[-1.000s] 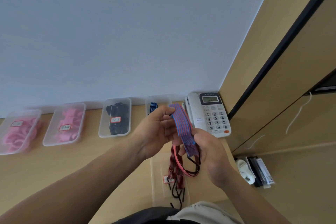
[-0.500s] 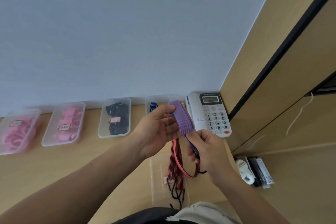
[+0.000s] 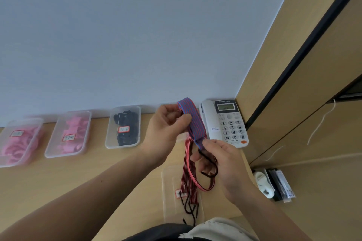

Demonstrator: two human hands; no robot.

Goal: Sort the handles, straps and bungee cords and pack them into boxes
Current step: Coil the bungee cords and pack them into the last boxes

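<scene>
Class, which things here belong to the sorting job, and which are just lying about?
Job: blue-and-red striped bungee cord; red-and-black striped bungee cords; clear plastic box of black parts; two clear plastic boxes of pink parts.
Lying about: white desk telephone.

Boxes [image 3: 122,127] along wall [image 3: 137,35], phone [image 3: 225,122] at right end

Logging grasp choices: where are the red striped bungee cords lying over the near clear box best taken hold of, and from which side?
Probably mid-length, from above: the red striped bungee cords lie as a flat, straight bundle there, easy to pinch across. Their black hooks splay and overlap at the near end of the clear box.
</scene>
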